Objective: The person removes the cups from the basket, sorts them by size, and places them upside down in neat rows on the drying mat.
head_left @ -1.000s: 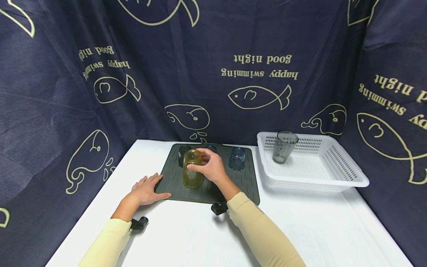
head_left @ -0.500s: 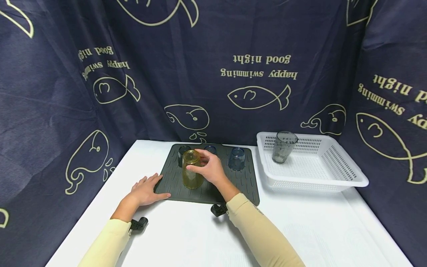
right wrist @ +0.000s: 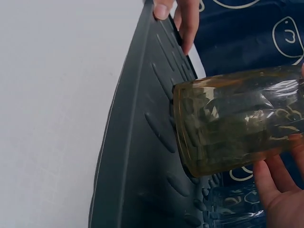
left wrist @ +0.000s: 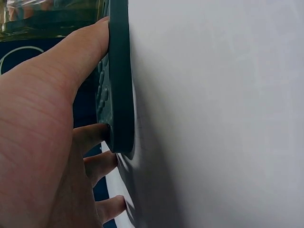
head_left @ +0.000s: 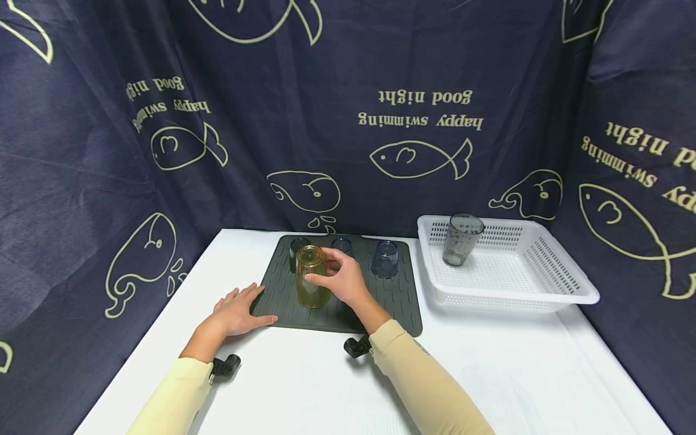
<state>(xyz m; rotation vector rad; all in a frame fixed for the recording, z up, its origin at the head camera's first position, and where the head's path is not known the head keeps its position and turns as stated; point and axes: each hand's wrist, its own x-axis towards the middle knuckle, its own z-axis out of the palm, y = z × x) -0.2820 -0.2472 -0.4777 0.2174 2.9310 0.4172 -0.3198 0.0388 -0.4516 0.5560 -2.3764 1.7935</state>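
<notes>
An amber drinking glass (head_left: pixel 311 295) stands upside down on the dark grey drying mat (head_left: pixel 375 308). My right hand (head_left: pixel 349 279) grips it from the right, thumb in front and fingers behind near its upturned base. In the right wrist view the glass's wide rim (right wrist: pixel 183 133) is right at the ridged mat surface. My left hand (head_left: pixel 237 312) lies with fingers spread at the mat's near left corner. In the left wrist view its thumb (left wrist: pixel 83 45) rests along the mat's edge, and other fingers reach past the corner onto the white tabletop.
Behind the amber glass stand a dark glass (head_left: pixel 296 246) and a blue glass (head_left: pixel 341 244), both partly hidden. Another blue glass (head_left: pixel 385 261) is at the mat's right. A white perforated basket (head_left: pixel 516 298) on the right holds a tilted grey glass (head_left: pixel 463 240). Dark curtains (head_left: pixel 304 121) enclose the table.
My right hand's fingers have shifted very slightly down and right on the amber glass, which stays about where it was. The left hand has kept its place.
</notes>
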